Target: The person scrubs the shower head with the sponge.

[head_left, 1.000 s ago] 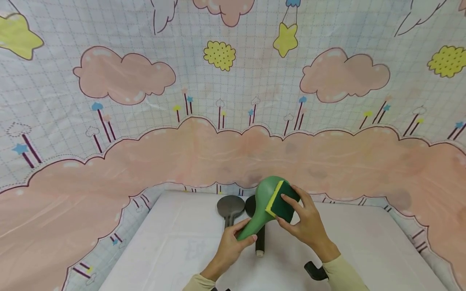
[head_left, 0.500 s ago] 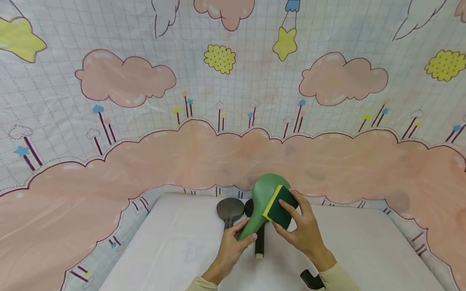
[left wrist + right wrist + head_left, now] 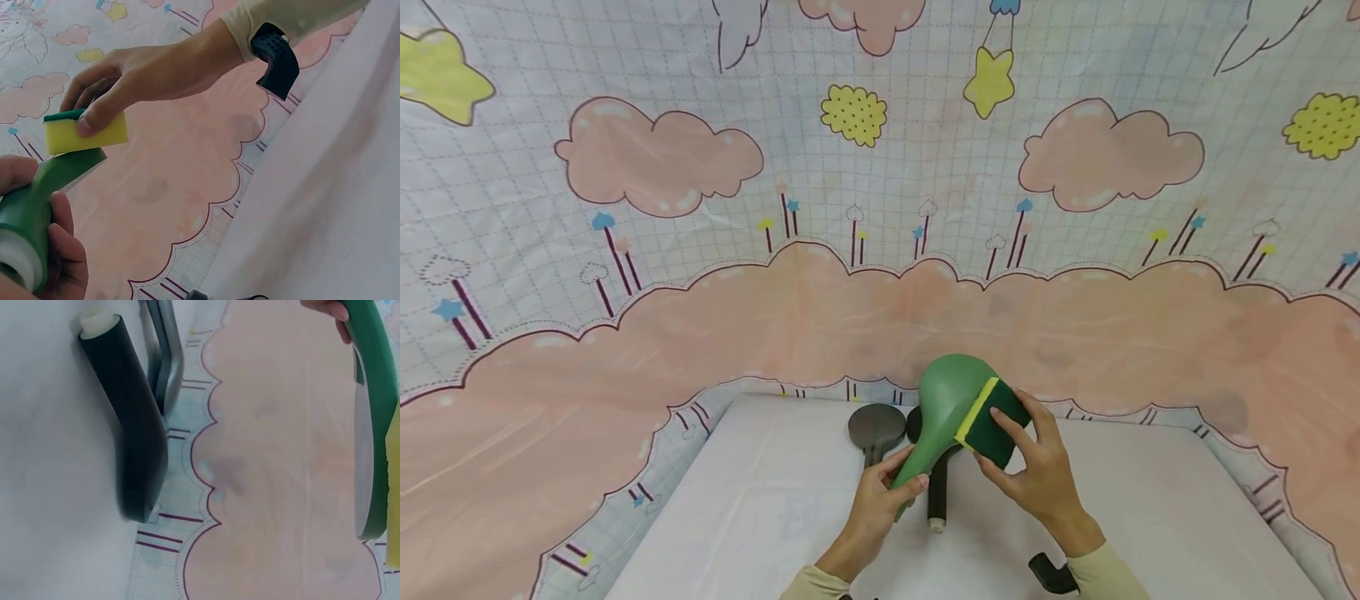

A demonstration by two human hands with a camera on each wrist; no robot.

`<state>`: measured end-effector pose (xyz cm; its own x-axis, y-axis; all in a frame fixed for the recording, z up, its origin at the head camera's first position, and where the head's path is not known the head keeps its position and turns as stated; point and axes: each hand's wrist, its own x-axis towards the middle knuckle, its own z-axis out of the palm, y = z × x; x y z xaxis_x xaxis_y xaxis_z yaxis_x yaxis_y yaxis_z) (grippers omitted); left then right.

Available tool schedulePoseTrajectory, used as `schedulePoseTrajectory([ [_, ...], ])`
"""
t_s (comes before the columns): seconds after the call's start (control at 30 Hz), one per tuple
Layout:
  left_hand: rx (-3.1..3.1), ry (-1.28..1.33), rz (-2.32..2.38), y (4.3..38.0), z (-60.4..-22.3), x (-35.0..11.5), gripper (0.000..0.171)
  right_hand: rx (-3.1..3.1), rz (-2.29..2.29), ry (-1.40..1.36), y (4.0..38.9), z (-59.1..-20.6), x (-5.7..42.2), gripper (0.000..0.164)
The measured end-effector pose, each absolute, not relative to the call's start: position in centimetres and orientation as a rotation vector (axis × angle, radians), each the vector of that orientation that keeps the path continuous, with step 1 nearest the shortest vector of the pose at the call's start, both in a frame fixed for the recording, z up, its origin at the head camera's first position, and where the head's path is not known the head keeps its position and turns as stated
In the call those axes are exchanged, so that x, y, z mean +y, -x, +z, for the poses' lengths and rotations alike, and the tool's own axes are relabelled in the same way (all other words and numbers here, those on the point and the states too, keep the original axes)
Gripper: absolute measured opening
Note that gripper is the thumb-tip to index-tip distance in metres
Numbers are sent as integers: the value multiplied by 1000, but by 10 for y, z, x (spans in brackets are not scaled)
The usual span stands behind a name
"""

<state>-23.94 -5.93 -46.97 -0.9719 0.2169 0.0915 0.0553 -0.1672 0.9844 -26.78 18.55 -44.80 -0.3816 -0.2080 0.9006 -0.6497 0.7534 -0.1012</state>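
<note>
A green handheld shower head point(image 3: 951, 396) is tilted above the table, its round head up and away from me. My left hand point(image 3: 874, 510) grips it by the handle; in the left wrist view the hollow pale end of the handle point(image 3: 17, 259) shows. With thumb and fingers my right hand point(image 3: 1037, 477) pinches a yellow sponge point(image 3: 87, 134) with a dark green scouring side point(image 3: 997, 427). Its yellow face lies against the smooth back of the shower head. The right wrist view catches only the edges of the sponge point(image 3: 394, 487) and the green shower head point(image 3: 379, 425).
Behind my hands, a grey shower head point(image 3: 877, 425) and a black shower head point(image 3: 937, 496) with a whitish end lie on the white table point(image 3: 760, 508). A patterned cloth point(image 3: 880, 325) with clouds and stars hangs beyond the table. A black band point(image 3: 1051, 575) is on my right wrist.
The sponge has slid a little left and then back right across the shower head. The shower head itself has shifted slightly up and left. Both hands keep their hold.
</note>
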Motion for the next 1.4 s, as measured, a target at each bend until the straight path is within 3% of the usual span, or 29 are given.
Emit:
schedulePoseTrajectory([
  [1.03, 1976, -370, 2251, 245, -477, -59, 65, -1991, 690, -604, 270, -448, 195, 67],
  [1.4, 2071, -319, 2236, 246, -482, -53, 48, -1919, 654, -673, 270, -451, 191, 64],
])
